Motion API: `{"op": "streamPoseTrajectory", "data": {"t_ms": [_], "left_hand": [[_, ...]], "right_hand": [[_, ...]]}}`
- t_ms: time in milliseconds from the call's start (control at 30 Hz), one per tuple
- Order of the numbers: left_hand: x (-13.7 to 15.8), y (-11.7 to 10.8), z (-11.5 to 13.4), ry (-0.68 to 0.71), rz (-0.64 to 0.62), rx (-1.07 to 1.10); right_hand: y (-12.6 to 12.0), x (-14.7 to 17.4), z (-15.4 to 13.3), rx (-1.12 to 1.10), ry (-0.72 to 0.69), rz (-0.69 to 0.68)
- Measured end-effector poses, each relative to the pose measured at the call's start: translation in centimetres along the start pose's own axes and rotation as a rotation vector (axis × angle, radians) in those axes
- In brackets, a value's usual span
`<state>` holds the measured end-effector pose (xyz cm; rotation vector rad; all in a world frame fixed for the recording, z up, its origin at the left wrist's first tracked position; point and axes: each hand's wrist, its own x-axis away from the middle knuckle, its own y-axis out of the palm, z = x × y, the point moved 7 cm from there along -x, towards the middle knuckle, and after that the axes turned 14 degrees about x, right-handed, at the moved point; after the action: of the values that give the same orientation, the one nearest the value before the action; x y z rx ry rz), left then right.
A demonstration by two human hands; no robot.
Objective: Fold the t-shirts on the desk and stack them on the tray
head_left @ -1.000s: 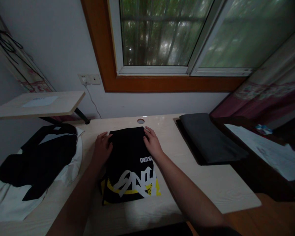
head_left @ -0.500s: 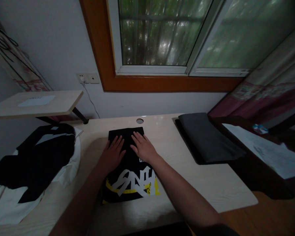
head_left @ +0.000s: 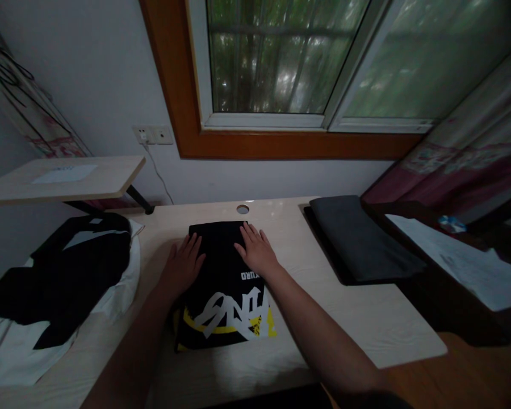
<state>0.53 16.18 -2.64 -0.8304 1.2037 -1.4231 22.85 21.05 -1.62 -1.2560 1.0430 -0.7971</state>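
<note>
A black T-shirt (head_left: 221,267) with white lettering and a yellow print lies folded into a flat rectangle on the pale wooden table (head_left: 306,318). My left hand (head_left: 183,264) rests along its left edge, fingers stretched out and a little apart. Across from it, my right hand (head_left: 256,249) lies flat over the upper right edge, with its fingers spread. Both palms face down, and neither hand grasps the cloth. The print at the near end of the shirt is uncovered between my forearms.
Black and white clothes (head_left: 80,272) lie loosely heaped at the left, beside a raised shelf (head_left: 111,176). Folded dark grey cloth (head_left: 357,238) is at the right. Beyond it, a white sheet (head_left: 460,261) lies on a dark surface. A window (head_left: 281,68) is behind the table.
My hands have slid apart, the left one outward to the left and the right one outward to the right. More of the shirt's middle and its small white lettering now shows.
</note>
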Motion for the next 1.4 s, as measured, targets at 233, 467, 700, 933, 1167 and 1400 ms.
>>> {"op": "streamPoseTrajectory", "data": {"t_ms": [233,467,700,933,1167,1400], "left_hand": [[0.1,-0.2,-1.8,-0.046,0.025,-0.011],[0.2,-0.3,-2.9,-0.047,0.086,0.014],[0.1,-0.5,-2.9,-0.053,0.093,0.008],[0.3,-0.7,-2.8,-0.051,0.117,0.008],[0.2,-0.8,-2.8,-0.044,0.119,-0.004],[0.1,-0.3,-3.3,-0.042,0.13,0.004]], "right_hand": [[-0.4,0.0,0.1,-0.025,0.012,0.022],[-0.2,0.0,0.3,-0.042,0.019,0.047],[-0.1,0.0,0.3,-0.045,0.019,0.066],[-0.2,0.0,0.4,-0.053,0.019,0.057],[-0.1,-0.1,0.4,-0.061,0.02,0.061],[-0.3,0.0,0.4,-0.064,0.017,0.063]]}}
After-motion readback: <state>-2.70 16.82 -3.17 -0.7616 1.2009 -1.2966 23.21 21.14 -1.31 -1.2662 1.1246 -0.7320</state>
